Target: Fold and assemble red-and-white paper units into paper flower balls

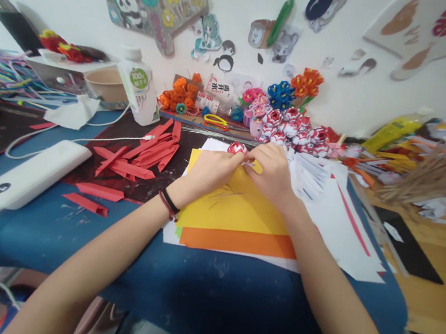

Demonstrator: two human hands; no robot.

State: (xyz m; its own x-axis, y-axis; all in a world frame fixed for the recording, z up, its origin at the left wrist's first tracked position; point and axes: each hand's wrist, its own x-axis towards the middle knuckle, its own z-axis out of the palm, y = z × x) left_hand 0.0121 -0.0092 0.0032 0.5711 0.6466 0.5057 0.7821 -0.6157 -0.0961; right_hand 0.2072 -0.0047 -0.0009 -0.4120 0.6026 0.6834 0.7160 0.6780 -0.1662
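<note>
Left grip and right grip hold a red-white flower.

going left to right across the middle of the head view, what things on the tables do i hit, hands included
White power bank → pile of red folded paper pieces → left hand → right hand → fanned white paper strips → flat black board

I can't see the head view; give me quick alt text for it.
Left hand and right hand meet over yellow paper on a blue table, fingertips by a red-and-white flower; their exact grip is hidden. Folded red strips lie to the left, white paper to the right, and similar flowers cluster behind.
</note>
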